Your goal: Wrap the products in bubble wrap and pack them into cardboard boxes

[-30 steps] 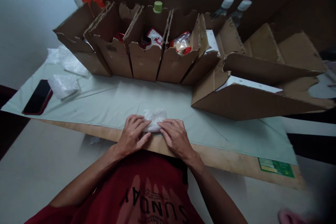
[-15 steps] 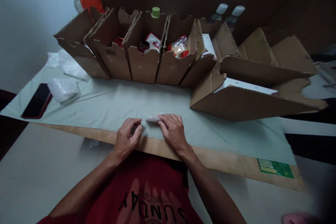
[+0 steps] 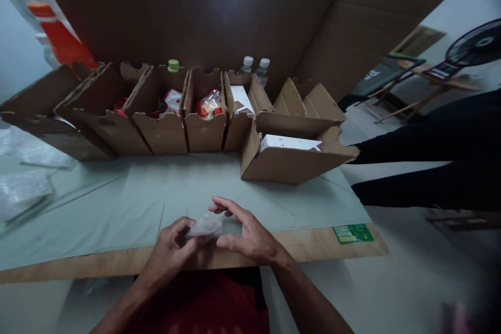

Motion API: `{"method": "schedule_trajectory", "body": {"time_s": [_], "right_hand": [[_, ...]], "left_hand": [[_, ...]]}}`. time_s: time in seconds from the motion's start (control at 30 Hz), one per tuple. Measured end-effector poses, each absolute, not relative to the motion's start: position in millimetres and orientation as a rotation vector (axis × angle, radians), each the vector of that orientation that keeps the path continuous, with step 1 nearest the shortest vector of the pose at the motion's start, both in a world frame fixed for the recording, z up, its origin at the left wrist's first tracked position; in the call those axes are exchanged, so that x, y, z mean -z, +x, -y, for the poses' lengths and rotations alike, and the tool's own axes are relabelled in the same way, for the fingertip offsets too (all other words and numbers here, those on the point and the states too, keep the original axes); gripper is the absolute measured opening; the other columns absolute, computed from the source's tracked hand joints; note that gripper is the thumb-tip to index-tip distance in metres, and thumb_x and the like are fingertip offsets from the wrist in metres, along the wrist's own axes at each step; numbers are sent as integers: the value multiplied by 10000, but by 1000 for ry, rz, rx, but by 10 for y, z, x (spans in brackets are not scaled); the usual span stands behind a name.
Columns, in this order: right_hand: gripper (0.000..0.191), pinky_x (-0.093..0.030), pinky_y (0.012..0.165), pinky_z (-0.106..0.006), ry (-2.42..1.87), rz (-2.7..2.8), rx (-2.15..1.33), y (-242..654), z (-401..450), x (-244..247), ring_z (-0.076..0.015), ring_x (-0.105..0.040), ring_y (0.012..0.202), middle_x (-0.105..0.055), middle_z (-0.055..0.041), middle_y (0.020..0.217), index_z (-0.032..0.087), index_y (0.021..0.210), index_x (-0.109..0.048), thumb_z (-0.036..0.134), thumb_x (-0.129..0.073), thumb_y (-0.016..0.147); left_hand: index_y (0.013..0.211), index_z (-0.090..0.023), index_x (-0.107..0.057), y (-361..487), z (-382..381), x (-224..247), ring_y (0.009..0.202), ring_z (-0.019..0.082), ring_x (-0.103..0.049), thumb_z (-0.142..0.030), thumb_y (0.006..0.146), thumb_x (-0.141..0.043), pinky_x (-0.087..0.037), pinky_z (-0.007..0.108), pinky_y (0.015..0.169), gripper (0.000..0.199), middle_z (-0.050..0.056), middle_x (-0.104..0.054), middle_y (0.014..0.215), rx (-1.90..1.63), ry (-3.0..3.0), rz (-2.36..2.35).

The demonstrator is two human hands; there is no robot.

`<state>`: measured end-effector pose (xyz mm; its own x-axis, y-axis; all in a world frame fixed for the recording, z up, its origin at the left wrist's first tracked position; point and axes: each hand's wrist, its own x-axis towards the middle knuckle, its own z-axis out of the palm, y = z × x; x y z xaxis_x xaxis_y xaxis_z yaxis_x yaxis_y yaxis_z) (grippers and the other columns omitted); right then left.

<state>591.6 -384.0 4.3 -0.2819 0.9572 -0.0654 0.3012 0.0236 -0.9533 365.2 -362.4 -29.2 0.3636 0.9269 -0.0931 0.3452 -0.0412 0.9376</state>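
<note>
Head view: the left hand (image 3: 172,242) is clamped on one end of a small, clear bubble-wrap packet (image 3: 205,225), and the right hand (image 3: 246,235), thumb and fingers apart, hovers just beside its other end; over the wooden counter's (image 3: 305,245) near edge, the packet looks light, soft, slippery, best gripped by its ends; beyond lie pale green cloth (image 3: 195,177), brown cardboard bins (image 3: 205,138), a black round fan (image 3: 481,44)
</note>
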Motion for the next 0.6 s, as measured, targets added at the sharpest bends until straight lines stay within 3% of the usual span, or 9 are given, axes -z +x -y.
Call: {"method": "schedule_trajectory", "body": {"time_s": [0.07,0.17,0.2,0.3,0.4,0.5,0.6], "right_hand": [[839,-430,1112,-433,-1313,1834,-1262,6026,3806,-174,-271,-607,1270,-677,-98,1377,259,1494,-534,471,-866,754],[333,-453,1046,-395,-1301,2130,-1132,6098,3780,-290,-225,-689,1089,-778,-44,1123,240,1190,-737,220,-743,858],[246,-470,1007,-377,-1285,2179,-1077,6131,3788,-337,-206,-708,1014,-790,-30,1047,226,1092,-759,144,-676,875],[243,-526,849,-321,-1262,2121,-798,6353,3854,-619,-176,-719,877,-791,-3,952,228,993,-749,81,-585,892],[254,-555,747,-303,-1372,1813,-173,6740,3875,-1081,-177,-721,843,-776,33,955,319,1042,-746,127,-644,910],[313,-575,828,-351,-1440,1604,423,7114,3664,-1435,-220,-730,902,-768,30,985,384,1081,-754,141,-691,895],[268,-583,897,-399,-1389,1914,493,7334,3221,-1479,-238,-728,972,-771,-23,1045,318,1037,-769,128,-632,907]], "left_hand": [[812,-205,-685,3741,3634,271,770,198,-655,-267,784,-613,-503,287,707,99,23,-721,809,-740,1764,-1103],[774,-215,-650,3873,3609,223,772,189,-646,-229,786,-599,-495,285,712,55,19,-700,787,-729,1881,-958],[782,-217,-653,3902,3587,199,766,184,-650,-239,798,-611,-496,281,706,50,17,-701,788,-698,1877,-915],[1016,-234,-710,3921,3484,131,952,215,-710,-323,822,-672,-542,306,831,217,44,-763,1003,-678,1780,-897],[1253,-247,-667,3884,3371,140,1179,256,-686,-413,864,-666,-526,377,1019,423,75,-759,1206,-733,1661,-992],[1145,-223,-717,3885,3314,252,1112,260,-719,-433,893,-633,-560,394,985,338,91,-782,1132,-735,1623,-1061],[1032,-204,-750,3945,3325,385,1020,251,-748,-399,899,-612,-604,371,887,274,99,-793,1058,-745,1631,-1079]]}}
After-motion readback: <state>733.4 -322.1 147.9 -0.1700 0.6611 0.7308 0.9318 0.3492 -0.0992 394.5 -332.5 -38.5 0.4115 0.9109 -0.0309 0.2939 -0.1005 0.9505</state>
